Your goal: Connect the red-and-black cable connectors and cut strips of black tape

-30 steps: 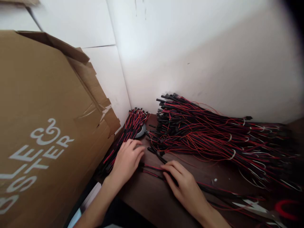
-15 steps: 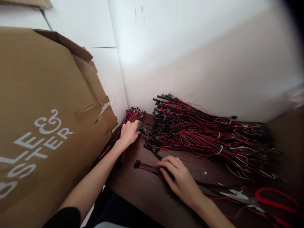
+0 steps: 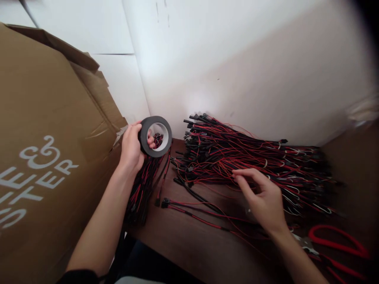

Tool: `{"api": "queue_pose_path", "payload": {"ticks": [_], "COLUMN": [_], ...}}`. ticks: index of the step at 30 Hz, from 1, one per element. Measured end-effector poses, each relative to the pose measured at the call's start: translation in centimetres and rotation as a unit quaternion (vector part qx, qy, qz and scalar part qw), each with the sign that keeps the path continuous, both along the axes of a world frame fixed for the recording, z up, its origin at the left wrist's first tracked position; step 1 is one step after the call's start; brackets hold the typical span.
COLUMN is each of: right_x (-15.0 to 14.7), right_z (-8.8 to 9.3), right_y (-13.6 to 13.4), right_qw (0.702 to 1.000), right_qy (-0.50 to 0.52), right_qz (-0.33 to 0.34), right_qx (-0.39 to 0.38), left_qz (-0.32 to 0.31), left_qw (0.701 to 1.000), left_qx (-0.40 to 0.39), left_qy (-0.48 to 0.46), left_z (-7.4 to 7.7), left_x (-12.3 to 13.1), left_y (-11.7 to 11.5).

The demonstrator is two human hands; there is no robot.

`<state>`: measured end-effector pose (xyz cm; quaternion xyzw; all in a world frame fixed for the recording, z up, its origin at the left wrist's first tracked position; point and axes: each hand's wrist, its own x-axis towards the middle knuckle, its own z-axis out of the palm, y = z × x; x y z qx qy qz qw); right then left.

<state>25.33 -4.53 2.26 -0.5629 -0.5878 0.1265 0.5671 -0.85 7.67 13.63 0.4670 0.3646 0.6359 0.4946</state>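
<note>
My left hand (image 3: 132,146) grips a roll of black tape (image 3: 166,148) by its left side, with fingertips showing through the white core. The roll is held up over a bundle of black and red wires (image 3: 145,173). My right hand (image 3: 262,193) is above the table, its thumb and index finger brought together near the front of a large wire pile (image 3: 225,154). Whether anything thin is between those fingertips is too small to tell. Between my hands, loose red and black wires with black connectors (image 3: 166,202) lie on the brown table (image 3: 183,240).
A big cardboard box (image 3: 44,110) with torn flaps stands on the left. Red-handled scissors (image 3: 337,240) lie at the lower right, partly behind my right forearm. A white wall (image 3: 222,59) rises behind the wire pile.
My left hand has lifted the tape roll off the table and tilted it into view. My right hand has left the loose wires and moved right and up, fingers pinched.
</note>
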Motion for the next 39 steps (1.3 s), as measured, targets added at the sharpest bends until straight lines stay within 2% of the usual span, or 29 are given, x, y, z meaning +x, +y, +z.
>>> {"api": "queue_pose_path", "payload": {"ticks": [2, 6, 9, 11, 14, 18, 22, 30, 33, 36, 39], "right_x": [-0.6, -2.5, -2.9, -2.8, -2.6, -2.7, -2.7, -2.3, -2.3, -2.1, -2.0], "right_z": [-0.2, 0.1, 0.2, 0.2, 0.2, 0.4, 0.2, -0.5, -0.6, -0.6, -0.6], "right_y": [0.0, -0.3, -0.4, -0.5, -0.6, -0.6, -0.4, -0.2, -0.2, -0.1, 0.0], "right_qw": [0.995, 0.967, 0.95, 0.945, 0.952, 0.964, 0.963, 0.928, 0.925, 0.931, 0.941], "right_qy": [0.079, 0.198, 0.238, 0.251, 0.244, 0.225, 0.219, 0.309, 0.316, 0.307, 0.294], "right_qz": [0.032, 0.125, 0.183, 0.197, 0.173, 0.128, 0.128, 0.183, 0.184, 0.162, 0.114], "right_qx": [-0.051, -0.102, -0.091, -0.072, -0.06, -0.066, -0.087, -0.099, -0.105, -0.116, -0.124], "left_qz": [-0.099, -0.25, -0.302, -0.299, -0.283, -0.267, -0.252, -0.27, -0.269, -0.234, -0.159], "left_qw": [0.995, 0.967, 0.949, 0.946, 0.945, 0.951, 0.956, 0.95, 0.952, 0.966, 0.986], "left_qx": [0.01, -0.034, -0.068, -0.085, -0.106, -0.113, -0.114, -0.124, -0.112, -0.073, -0.004], "left_qy": [-0.01, -0.027, -0.057, -0.096, -0.125, -0.111, -0.099, -0.095, -0.089, -0.079, -0.042], "left_z": [-0.6, -3.3, -5.3, -6.2, -7.1, -7.7, -8.0, -8.5, -8.4, -8.2, -8.2], "left_x": [0.6, 2.6, 4.6, 5.7, 6.4, 6.2, 5.9, 5.8, 5.7, 5.7, 5.7], "left_y": [-1.0, -2.3, -2.9, -3.2, -3.4, -3.2, -3.2, -3.4, -3.5, -3.8, -4.3]}}
